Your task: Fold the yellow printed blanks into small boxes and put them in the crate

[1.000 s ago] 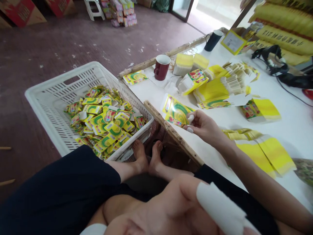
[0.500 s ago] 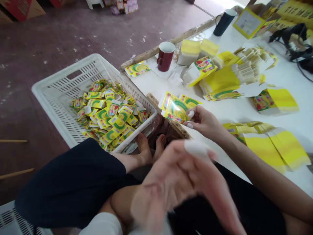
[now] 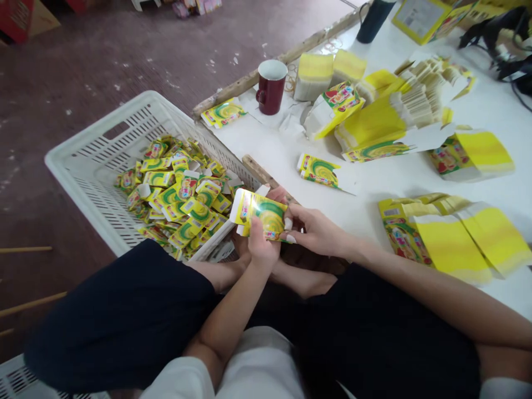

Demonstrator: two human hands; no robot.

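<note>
Above my lap, a small yellow and green printed carton (image 3: 266, 208) is held between both hands, a white flap sticking out at its left end. My left hand (image 3: 265, 241) is closed on it, thumb across the printed face and fingers behind. At the carton's right end, my right hand (image 3: 301, 230) pinches the edge; white coverings show on some fingertips. Just below and left of the carton stands a white plastic crate (image 3: 78, 160) with many small filled-looking cartons (image 3: 189, 199) heaped inside. Another flat carton (image 3: 319, 170) lies on the table beyond my right hand.
On the white table (image 3: 266, 141) are a maroon mug (image 3: 271, 88), a dark mug (image 3: 375, 21), bundles of flat cartons (image 3: 374, 124) and more stacks (image 3: 453, 238) at right. A wooden edge (image 3: 266, 172) borders it. Black cables (image 3: 502, 50) lie far right.
My left hand has come down from close to the camera and taken hold of the carton. My right hand has brought the carton left and down, off the table.
</note>
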